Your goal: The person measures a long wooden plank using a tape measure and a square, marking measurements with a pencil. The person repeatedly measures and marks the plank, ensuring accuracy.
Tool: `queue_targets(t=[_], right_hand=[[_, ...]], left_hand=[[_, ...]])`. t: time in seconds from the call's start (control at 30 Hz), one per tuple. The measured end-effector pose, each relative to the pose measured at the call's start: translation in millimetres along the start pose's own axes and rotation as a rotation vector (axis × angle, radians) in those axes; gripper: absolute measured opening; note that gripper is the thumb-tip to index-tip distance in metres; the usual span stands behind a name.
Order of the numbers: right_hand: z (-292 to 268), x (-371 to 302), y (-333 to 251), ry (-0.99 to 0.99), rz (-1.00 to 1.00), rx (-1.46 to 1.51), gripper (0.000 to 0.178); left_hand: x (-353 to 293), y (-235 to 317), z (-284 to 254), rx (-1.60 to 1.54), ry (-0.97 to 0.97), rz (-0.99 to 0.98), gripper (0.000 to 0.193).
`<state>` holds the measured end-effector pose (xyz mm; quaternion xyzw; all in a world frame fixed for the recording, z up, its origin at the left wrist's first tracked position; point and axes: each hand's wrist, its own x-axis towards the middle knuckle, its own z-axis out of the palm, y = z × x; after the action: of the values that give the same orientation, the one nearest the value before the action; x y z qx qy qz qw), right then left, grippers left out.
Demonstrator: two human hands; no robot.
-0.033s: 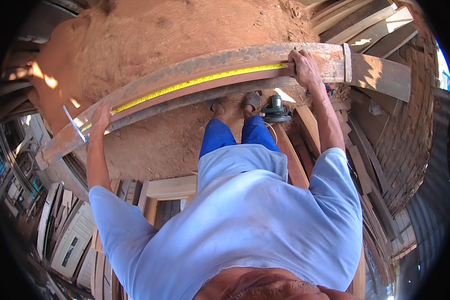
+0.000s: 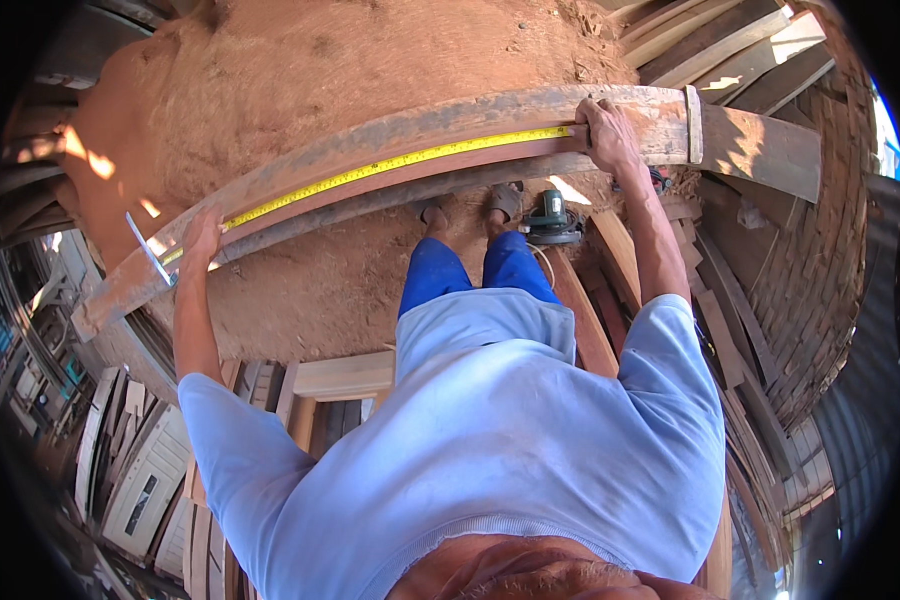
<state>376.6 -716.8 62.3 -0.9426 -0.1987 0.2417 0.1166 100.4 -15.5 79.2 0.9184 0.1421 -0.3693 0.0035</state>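
A yellow tape measure (image 2: 400, 162) is stretched along a reddish strip of wood (image 2: 480, 155), which lies on a long, worn wooden plank (image 2: 410, 127). At the right end, my right hand (image 2: 607, 135) is closed round the dark end of the tape, apparently its case, which the fingers largely hide. Towards the left end, my left hand (image 2: 205, 235) grips the tape and strip from above; its fingertips show poorly. Just beyond that hand, a thin metal square (image 2: 148, 247) rests across the plank, with a short piece of tape reaching towards it.
A dark green power tool (image 2: 553, 220) stands on the dirt floor (image 2: 300, 310) by my feet. Stacked boards (image 2: 705, 50) lie at the far right, with more timber along the right side. A wooden frame (image 2: 345, 375) and a white panel (image 2: 145, 480) are at the near left.
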Motion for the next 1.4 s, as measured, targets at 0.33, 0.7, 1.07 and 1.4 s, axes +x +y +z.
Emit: queue_targets(t=[0.33, 0.7, 1.07, 1.4], right_hand=[[4.2, 10.8, -5.4, -0.075, 0.12, -0.121, 0.04], [2.3, 12.0, 1.1, -0.136, 0.121, -0.078, 0.04], [9.2, 8.3, 7.4, -0.052, 0.055, -0.022, 0.038], [-16.5, -13.3, 8.4, 0.238, 0.032, 0.257, 0.041]], left_hand=[[2.5, 16.2, -13.5, -0.091, -0.052, -0.326, 0.047], [15.4, 354.7, -51.6, -0.463, 0.729, 0.715, 0.054], [50.8, 502.2, -24.6, -0.443, 0.515, 0.974, 0.053], [47.8, 504.1, -21.4, -0.303, 0.551, 0.917, 0.046]])
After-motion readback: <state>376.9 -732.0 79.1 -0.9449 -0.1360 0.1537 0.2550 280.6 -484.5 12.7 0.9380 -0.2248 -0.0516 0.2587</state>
